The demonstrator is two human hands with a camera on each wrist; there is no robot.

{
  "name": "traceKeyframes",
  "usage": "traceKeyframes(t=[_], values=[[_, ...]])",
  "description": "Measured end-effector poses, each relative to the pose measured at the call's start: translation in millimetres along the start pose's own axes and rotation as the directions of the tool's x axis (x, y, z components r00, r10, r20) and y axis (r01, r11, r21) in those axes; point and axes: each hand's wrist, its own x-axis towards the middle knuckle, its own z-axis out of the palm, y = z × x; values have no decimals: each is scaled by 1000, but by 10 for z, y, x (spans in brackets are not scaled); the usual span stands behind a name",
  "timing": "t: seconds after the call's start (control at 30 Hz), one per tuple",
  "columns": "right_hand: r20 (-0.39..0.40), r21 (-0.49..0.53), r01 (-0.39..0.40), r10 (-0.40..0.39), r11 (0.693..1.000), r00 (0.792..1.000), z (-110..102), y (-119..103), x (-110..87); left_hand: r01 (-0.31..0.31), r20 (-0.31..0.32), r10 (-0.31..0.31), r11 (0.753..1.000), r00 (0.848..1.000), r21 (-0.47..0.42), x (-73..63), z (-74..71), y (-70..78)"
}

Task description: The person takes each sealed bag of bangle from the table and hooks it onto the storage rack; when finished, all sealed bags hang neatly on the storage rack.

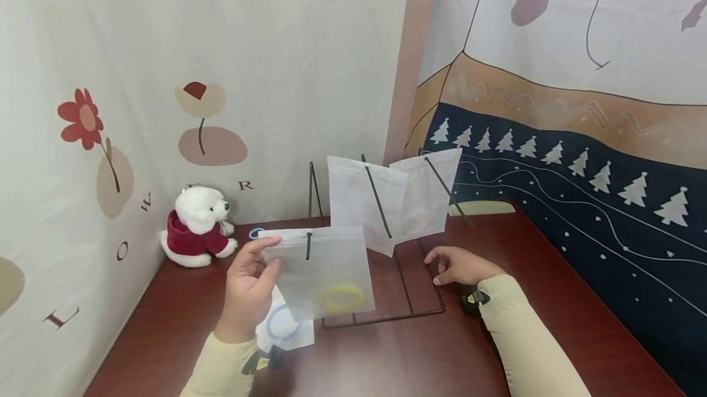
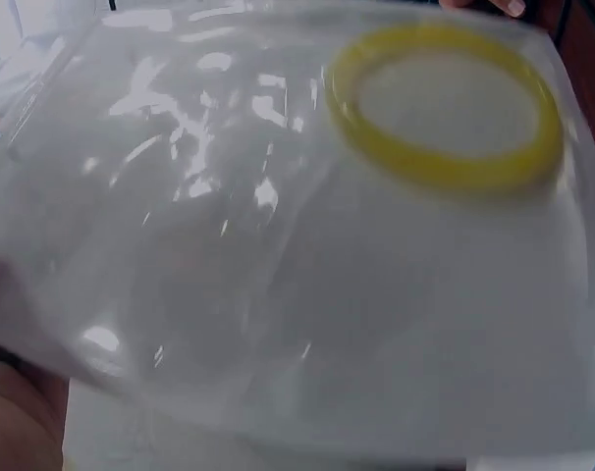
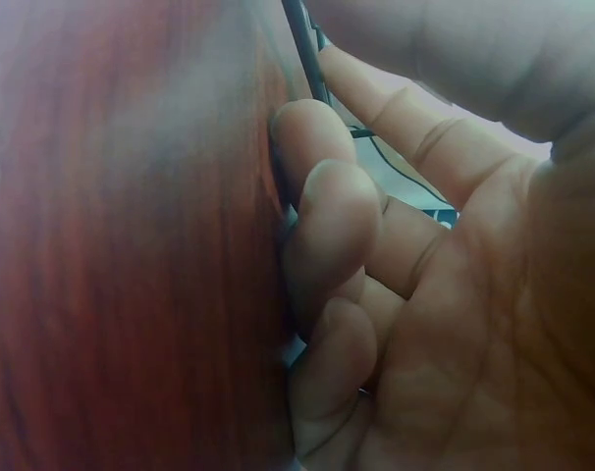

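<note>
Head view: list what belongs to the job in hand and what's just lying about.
Likely in the job: yellow-ring pouch, pinched in the left grip; black wire rack; two hanging pouches; blue-ring pouch, partly hidden.

Apparently just about: plush toy; printed backdrop.

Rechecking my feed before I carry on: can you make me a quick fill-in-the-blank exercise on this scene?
1. The left hand pinches a translucent plastic bag that has a ____ ring in it.
2. Beyond that bag, ____ other bags hang on the prongs of the black wire rack.
3. The white plush bear on the table is dressed in ____.

Missing words: yellow; two; red.
</note>
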Motion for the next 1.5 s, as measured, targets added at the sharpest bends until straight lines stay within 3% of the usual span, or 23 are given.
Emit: traceKeyframes(t=[0.2, 0.3, 0.4, 0.47, 0.57, 0.63, 0.83, 1.07, 1.27, 1.4, 1.47, 1.5], values=[[-1, -1, -6, 6, 1000, 1000, 1, 10, 10, 6, 138, -3, 1000, 990, -23, -10, -78, -10], [0, -1, -11, 11, 1000, 1000, -2, 0, 7, 15, 233, -10, 1000, 972, -22, -3, -111, -32], [3, -2, -10, 10, 1000, 1000, -1, -16, -3, 55, 308, -57, 998, 950, 14, -4, -138, -75], [3, -1, -8, 8, 1000, 1000, 0, -29, -14, 108, 356, -124, 992, 926, 64, -9, -159, -110], [1, 3, -7, 7, 1000, 1000, 3, -37, -20, 176, 433, -232, 970, 871, 165, -17, -196, -180], [-2, -2, -9, 9, 1000, 1000, 5, -39, -20, 195, 479, -272, 959, 835, 204, -22, -219, -238], [-6, -16, -18, 17, 1000, 1000, 1, -44, -17, 186, 580, -290, 954, 761, 233, -34, -233, -357], [-5, -6, -17, 17, 1000, 1000, 0, -45, -24, 198, 689, -315, 949, 652, 247, -28, -217, -404], [-5, -5, -13, 13, 1000, 1000, 0, -46, -26, 214, 720, -332, 943, 610, 253, -28, -206, -415], [-5, 0, -13, 13, 1000, 1000, -3, -52, -26, 209, 757, -325, 945, 566, 250, -41, -202, -432], [-4, -1, -12, 12, 1000, 1000, -4, -46, -23, 194, 766, -315, 949, 560, 249, -45, -199, -438], [-4, -3, -12, 12, 1000, 1000, -5, -43, -22, 179, 765, -308, 951, 566, 250, -45, -196, -438]])
